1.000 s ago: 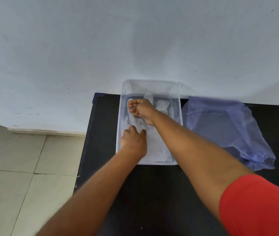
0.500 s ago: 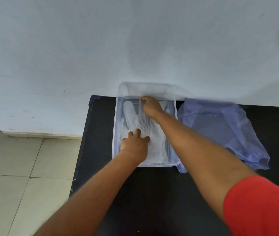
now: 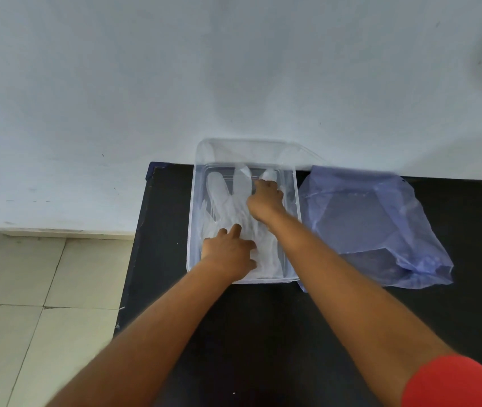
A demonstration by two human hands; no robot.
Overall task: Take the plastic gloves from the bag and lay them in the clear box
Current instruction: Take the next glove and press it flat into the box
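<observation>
A clear box (image 3: 192, 218) stands at the back left of a black table, against the wall. Clear plastic gloves (image 3: 222, 198) lie flat inside it, fingers pointing towards the wall. My left hand (image 3: 229, 251) rests on the gloves' cuff end near the front of the box, fingers spread and pressing down. My right hand (image 3: 264, 196) is deeper in the box, its fingers curled and pinching one glove finger by the far right corner. A crumpled blue plastic bag (image 3: 375, 227) lies to the right of the box, touching its front right corner.
The black table (image 3: 263, 333) runs along a pale wall (image 3: 234, 69). Its left edge drops to a tiled floor (image 3: 28, 304). The table's front part in front of the box holds only my forearms.
My right hand moved from the left side of the box to its far right corner, spreading the glove fingers out. My left hand stayed at the cuff end.
</observation>
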